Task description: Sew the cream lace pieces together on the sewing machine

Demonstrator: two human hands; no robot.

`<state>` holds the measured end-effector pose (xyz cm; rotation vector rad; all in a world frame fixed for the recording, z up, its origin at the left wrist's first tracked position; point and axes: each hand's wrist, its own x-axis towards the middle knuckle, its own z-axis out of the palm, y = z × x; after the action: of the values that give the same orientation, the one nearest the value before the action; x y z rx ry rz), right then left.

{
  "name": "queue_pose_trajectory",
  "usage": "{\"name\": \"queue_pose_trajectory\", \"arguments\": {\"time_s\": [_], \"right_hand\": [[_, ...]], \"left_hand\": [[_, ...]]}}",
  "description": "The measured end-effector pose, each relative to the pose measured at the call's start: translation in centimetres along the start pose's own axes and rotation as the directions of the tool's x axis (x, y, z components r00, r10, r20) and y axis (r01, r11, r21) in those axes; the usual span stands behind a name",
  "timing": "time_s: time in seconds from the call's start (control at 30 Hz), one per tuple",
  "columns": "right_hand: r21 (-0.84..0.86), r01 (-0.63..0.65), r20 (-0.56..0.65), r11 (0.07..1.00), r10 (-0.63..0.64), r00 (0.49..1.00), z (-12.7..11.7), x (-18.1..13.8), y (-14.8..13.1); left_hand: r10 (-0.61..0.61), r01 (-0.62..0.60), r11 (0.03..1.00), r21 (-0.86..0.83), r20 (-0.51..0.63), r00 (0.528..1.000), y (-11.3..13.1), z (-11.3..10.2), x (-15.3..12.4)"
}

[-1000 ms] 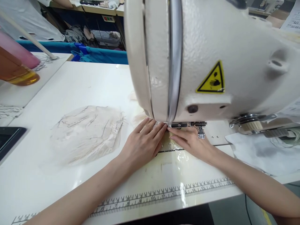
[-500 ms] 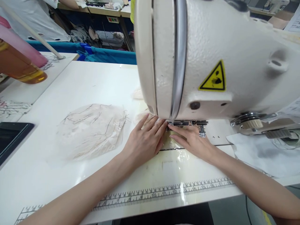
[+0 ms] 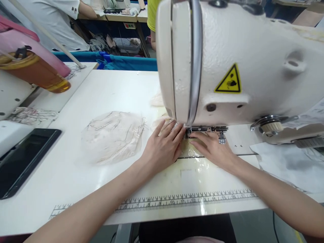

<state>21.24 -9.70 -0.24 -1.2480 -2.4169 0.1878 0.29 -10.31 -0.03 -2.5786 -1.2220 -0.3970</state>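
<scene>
My left hand (image 3: 164, 143) lies flat with its fingers stretched out and a little apart, pressing on pale sheer fabric (image 3: 162, 118) left of the presser foot. Close by on the right is my right hand (image 3: 214, 146), its thumb and forefinger extended and apart, the tips near the presser foot (image 3: 189, 131). Its other fingers are partly hidden under the metal attachment (image 3: 221, 135). Above both hands stands the white sewing machine (image 3: 227, 44), whose head hides the fabric behind the needle. Another pale sheer piece with dark threads (image 3: 113, 136) lies left of my left hand.
A phone (image 3: 27, 162) rests at the left, below a tilted cup of amber drink (image 3: 37, 72) and a pink bottle (image 3: 48, 50). White cloth (image 3: 286, 165) lies at the right. A printed ruler (image 3: 177, 202) runs along the front edge. Co-workers (image 3: 50, 23) are behind.
The whole view has shifted, so the table and machine sit further right and more of the phone and cup shows. Both hands stay by the presser foot, with little visible change in pose.
</scene>
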Motion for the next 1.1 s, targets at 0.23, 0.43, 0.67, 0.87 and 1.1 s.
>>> {"name": "queue_pose_trajectory", "arguments": {"time_s": [0.23,0.43,0.67,0.87,1.1], "right_hand": [[-0.067,0.075,-0.08,0.995,-0.08,0.994,1.1,-0.5,0.7],[-0.143,0.143,-0.17,0.979,-0.167,0.971,1.1,-0.7,0.9],[-0.256,0.192,-0.126,0.947,-0.23,0.965,0.9,-0.7,0.9],[-0.21,0.191,-0.096,0.959,-0.215,0.972,0.7,-0.6,0.8],[-0.172,0.199,-0.115,0.965,-0.22,0.969,0.4,-0.5,0.8]], "left_hand": [[0.013,-0.012,0.999,0.04,-0.017,1.0,0.6,-0.9,0.0],[-0.436,0.409,0.888,0.212,0.102,0.894,-2.6,-6.1,-0.3],[-0.697,0.744,0.666,-0.054,0.307,0.647,-7.5,-8.7,-5.6],[-0.848,0.707,0.497,-0.504,-0.109,0.518,-11.3,-8.0,-8.1],[-0.615,0.672,0.666,-0.325,-0.749,0.248,-12.8,-13.1,-6.3]]}}
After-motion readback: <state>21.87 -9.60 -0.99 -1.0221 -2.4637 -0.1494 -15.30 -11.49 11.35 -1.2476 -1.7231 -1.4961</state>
